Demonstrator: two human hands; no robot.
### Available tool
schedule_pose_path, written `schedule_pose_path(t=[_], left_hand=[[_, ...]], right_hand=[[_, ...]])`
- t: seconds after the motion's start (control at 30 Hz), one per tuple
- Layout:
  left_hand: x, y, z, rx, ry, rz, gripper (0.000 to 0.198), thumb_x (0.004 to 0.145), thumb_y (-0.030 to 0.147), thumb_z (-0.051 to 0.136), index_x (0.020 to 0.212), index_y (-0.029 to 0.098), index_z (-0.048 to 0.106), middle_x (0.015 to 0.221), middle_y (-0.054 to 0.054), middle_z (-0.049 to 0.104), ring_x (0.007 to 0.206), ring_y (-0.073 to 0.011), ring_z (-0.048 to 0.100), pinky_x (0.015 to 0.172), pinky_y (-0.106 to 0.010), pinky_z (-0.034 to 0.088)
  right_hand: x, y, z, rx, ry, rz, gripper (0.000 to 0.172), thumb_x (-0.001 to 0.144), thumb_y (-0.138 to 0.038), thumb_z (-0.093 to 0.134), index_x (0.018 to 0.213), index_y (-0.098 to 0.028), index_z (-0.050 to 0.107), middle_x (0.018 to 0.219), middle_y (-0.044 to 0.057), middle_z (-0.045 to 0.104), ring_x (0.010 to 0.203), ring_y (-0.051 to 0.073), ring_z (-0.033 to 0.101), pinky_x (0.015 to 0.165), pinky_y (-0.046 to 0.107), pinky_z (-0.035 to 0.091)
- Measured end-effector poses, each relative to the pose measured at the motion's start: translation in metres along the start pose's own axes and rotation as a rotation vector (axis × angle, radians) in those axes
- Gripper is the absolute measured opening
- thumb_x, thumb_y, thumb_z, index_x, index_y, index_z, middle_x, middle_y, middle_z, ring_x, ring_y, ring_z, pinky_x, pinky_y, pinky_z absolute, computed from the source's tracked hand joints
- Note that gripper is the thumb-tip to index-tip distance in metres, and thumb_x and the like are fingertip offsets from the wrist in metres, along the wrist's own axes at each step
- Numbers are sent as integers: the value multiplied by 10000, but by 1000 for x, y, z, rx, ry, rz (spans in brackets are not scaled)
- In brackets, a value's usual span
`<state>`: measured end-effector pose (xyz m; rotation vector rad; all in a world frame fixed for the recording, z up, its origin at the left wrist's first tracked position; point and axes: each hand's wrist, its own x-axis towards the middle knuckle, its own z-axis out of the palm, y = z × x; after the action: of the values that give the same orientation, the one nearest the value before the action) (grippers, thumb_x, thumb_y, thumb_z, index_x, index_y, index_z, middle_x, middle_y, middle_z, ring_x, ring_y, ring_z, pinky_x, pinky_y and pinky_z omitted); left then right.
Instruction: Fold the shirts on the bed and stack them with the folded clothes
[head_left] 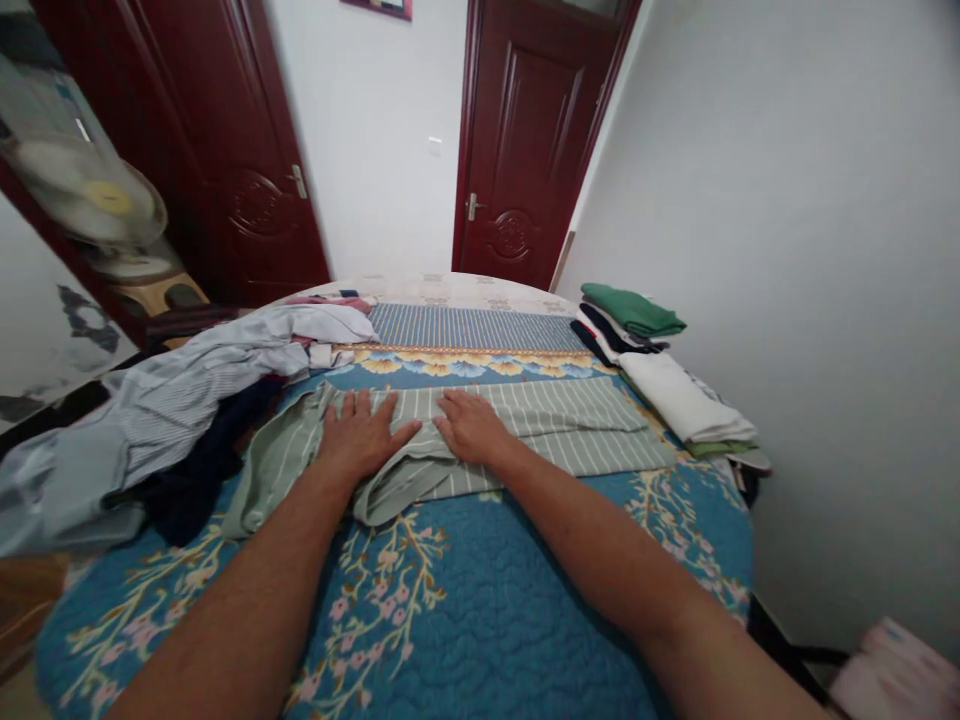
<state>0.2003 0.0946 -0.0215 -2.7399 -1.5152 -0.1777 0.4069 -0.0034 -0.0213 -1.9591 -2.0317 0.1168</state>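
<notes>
A grey-green garment with thin white stripes (555,425) lies spread across the blue floral quilt (465,610) on the bed. My left hand (360,435) rests flat on the garment's left part, fingers stretched out and apart. My right hand (469,425) lies flat beside it on the middle of the garment, fingers pointing left and pressed down on the cloth. Both hands touch the fabric and neither grips it. A fold of the garment bunches just below my hands.
A heap of unfolded clothes (172,410), light striped and dark, lies at the bed's left. A stack of folded clothes (660,370), green on top and white in front, sits by the right wall. Two dark red doors (525,140) stand behind. A fan (90,195) is at left.
</notes>
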Motion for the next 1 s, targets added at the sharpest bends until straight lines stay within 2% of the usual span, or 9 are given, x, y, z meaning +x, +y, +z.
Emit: schedule_pose_path(t=[0.07, 0.17, 0.3, 0.43, 0.57, 0.67, 0.8, 1.0], left_hand=[[2, -1, 1, 7, -2, 1, 940, 963, 849, 301, 1687, 260, 411, 1726, -253, 365, 1602, -509, 285, 1233, -721, 197], [4, -3, 1, 7, -17, -7, 967, 945, 865, 297, 1693, 261, 399, 1729, -255, 355, 1604, -511, 276, 1231, -728, 194], [5, -4, -1, 7, -46, -5, 989, 934, 869, 285, 1697, 249, 393, 1728, -264, 349, 1602, -510, 276, 1223, -726, 218], [6, -6, 1, 18, -22, 11, 987, 937, 862, 272, 1696, 243, 394, 1718, -264, 364, 1599, -508, 275, 1218, -726, 224], [7, -8, 4, 19, -17, 13, 981, 936, 859, 283, 1693, 248, 401, 1716, -259, 367, 1598, -505, 274, 1221, -718, 220], [8, -10, 5, 22, -10, 20, 973, 938, 851, 291, 1695, 249, 396, 1719, -254, 360, 1597, -505, 271, 1226, -717, 205], [8, -10, 6, 19, -16, 18, 970, 940, 850, 297, 1696, 250, 392, 1727, -254, 341, 1603, -507, 258, 1234, -720, 180], [7, -7, 2, 26, -27, 11, 974, 941, 852, 290, 1696, 245, 391, 1721, -268, 350, 1597, -513, 271, 1220, -724, 208]], right_hand=[[-8, 8, -4, -23, -9, 50, 648, 1126, -570, 336, 1625, -180, 467, 1734, 143, 385, 1621, 337, 307, 1307, 617, 244], [-24, 37, -15, -72, -24, 126, 696, 1121, -613, 297, 1657, -187, 422, 1758, 135, 339, 1638, 338, 268, 1318, 613, 208], [-48, 89, -35, -147, -49, 249, 719, 1117, -611, 270, 1681, -180, 386, 1773, 136, 301, 1647, 347, 244, 1322, 610, 189], [-77, 147, -55, -212, -69, 369, 756, 1110, -615, 256, 1700, -151, 340, 1783, 146, 268, 1651, 356, 226, 1321, 616, 180], [-105, 208, -71, -271, -43, 509, 759, 1103, -617, 246, 1693, -151, 348, 1777, 152, 285, 1645, 331, 245, 1318, 590, 204], [-116, 243, -77, -311, -12, 594, 749, 1100, -599, 278, 1672, -127, 379, 1757, 174, 327, 1635, 321, 271, 1322, 541, 209], [-119, 256, -78, -329, 51, 656, 750, 1095, -585, 294, 1647, -93, 417, 1738, 183, 362, 1619, 335, 298, 1314, 511, 227], [-118, 241, -79, -370, 95, 683, 704, 1094, -580, 324, 1614, -130, 474, 1706, 211, 407, 1580, 388, 340, 1233, 653, 308]])
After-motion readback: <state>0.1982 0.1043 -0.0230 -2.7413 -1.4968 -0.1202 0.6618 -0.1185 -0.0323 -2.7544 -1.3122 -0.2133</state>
